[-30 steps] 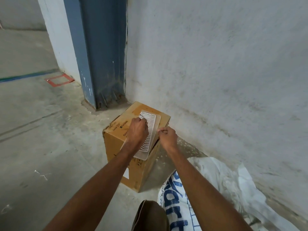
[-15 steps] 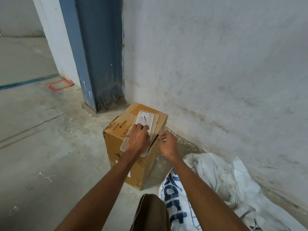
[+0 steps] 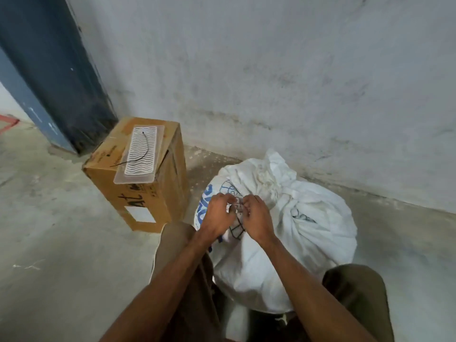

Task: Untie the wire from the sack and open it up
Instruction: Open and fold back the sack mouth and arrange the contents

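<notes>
A white sack [image 3: 308,218] with blue print stands on the floor between my knees, its gathered neck [image 3: 269,183] bunched at the top. My left hand [image 3: 218,213] and my right hand [image 3: 257,218] meet on the sack's front just below the neck, fingertips curled and pinching the fabric. A thin black wire [image 3: 145,149] lies loose on a ribbed clear plastic tray [image 3: 134,178] on top of a cardboard box [image 3: 148,201] to the left of the sack.
A grey concrete wall [image 3: 296,82] runs close behind the sack and box. A blue steel column [image 3: 56,82] stands behind the box at the left. My knees [image 3: 177,243] flank the sack. Bare concrete floor [image 3: 61,243] lies to the left.
Both hands left the tray on the box, where the wire now lies, and moved right and down onto the sack. The view swung toward the sack.
</notes>
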Available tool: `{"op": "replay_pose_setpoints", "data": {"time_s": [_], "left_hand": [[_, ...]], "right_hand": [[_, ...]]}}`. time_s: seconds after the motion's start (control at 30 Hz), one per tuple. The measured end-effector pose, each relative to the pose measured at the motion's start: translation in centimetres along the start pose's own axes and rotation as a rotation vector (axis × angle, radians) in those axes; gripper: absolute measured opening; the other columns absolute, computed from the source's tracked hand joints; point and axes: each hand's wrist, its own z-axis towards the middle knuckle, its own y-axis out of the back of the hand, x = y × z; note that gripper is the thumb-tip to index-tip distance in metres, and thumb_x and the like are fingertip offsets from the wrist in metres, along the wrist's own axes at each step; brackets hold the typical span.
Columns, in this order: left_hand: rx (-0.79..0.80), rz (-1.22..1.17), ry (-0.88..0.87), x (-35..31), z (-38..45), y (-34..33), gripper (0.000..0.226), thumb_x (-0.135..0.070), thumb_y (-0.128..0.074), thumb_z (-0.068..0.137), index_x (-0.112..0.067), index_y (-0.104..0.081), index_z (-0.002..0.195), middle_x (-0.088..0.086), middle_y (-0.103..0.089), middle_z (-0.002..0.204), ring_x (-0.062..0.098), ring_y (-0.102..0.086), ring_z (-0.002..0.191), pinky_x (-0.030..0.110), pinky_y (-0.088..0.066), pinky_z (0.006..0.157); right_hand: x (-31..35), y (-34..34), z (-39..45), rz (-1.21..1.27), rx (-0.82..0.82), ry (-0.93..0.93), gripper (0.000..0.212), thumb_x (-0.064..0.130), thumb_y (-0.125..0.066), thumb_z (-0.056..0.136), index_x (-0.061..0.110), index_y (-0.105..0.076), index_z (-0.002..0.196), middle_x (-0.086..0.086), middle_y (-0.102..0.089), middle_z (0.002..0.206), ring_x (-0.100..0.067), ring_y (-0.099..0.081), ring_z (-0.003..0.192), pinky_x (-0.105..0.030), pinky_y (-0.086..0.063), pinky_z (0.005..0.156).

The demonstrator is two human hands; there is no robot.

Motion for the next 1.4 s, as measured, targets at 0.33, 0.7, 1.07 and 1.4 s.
{"op": "replay_pose_setpoints", "data": {"time_s": [0.33, 0.7, 1.07, 1.4], "left_hand": [[0.1, -0.024, -0.032, -3.1, -0.1, -10.6, 0.037, -0.037, -0.057, 0.086, -0.017, -0.063, 0.116, 0.004, -0.071, 0.093, 0.026, -0.065, 0.093, 0.04, -0.054, 0.082], [0.093, 0.103, -0.203, -3.5, 1.4, -12.5, 0.024, -0.034, -0.054, 0.096, -0.013, -0.061, 0.104, 0.004, -0.07, 0.083, 0.029, -0.066, 0.081, 0.031, -0.039, 0.059], [-0.147, -0.015, 0.055, -3.0, -0.1, -6.7, 0.034, -0.003, -0.05, 0.094, -0.002, -0.054, 0.128, 0.019, -0.063, 0.112, 0.036, -0.06, 0.105, 0.031, -0.041, 0.086], [0.176, -0.045, -0.007, -9.1, -13.7, -6.5, 0.053, -0.044, -0.048, 0.093, -0.032, -0.04, 0.144, 0.007, -0.066, 0.108, 0.023, -0.062, 0.095, 0.041, -0.05, 0.082]], "right_hand": [[-11.7, 4.0, -6.5, 0.073, -0.289, -0.202, 0.009, 0.008, -0.064, 0.091, 0.013, -0.061, 0.098, -0.001, -0.062, 0.095, -0.021, -0.062, 0.089, -0.038, -0.054, 0.078], [-11.6, 1.5, -5.1, 0.14, -0.219, -0.396, 0.012, 0.033, -0.062, 0.094, 0.022, -0.061, 0.099, 0.005, -0.064, 0.086, -0.016, -0.062, 0.078, -0.037, -0.052, 0.069], [-11.0, 5.9, -7.4, 0.205, -0.429, -0.33, 0.02, 0.009, -0.06, 0.094, 0.011, -0.063, 0.114, 0.002, -0.064, 0.1, -0.013, -0.058, 0.084, -0.033, -0.053, 0.077], [-4.9, 5.0, -15.6, 0.324, -0.334, -0.259, 0.026, 0.013, -0.054, 0.089, 0.017, -0.067, 0.111, 0.004, -0.069, 0.098, -0.013, -0.064, 0.085, -0.039, -0.055, 0.077]]}}
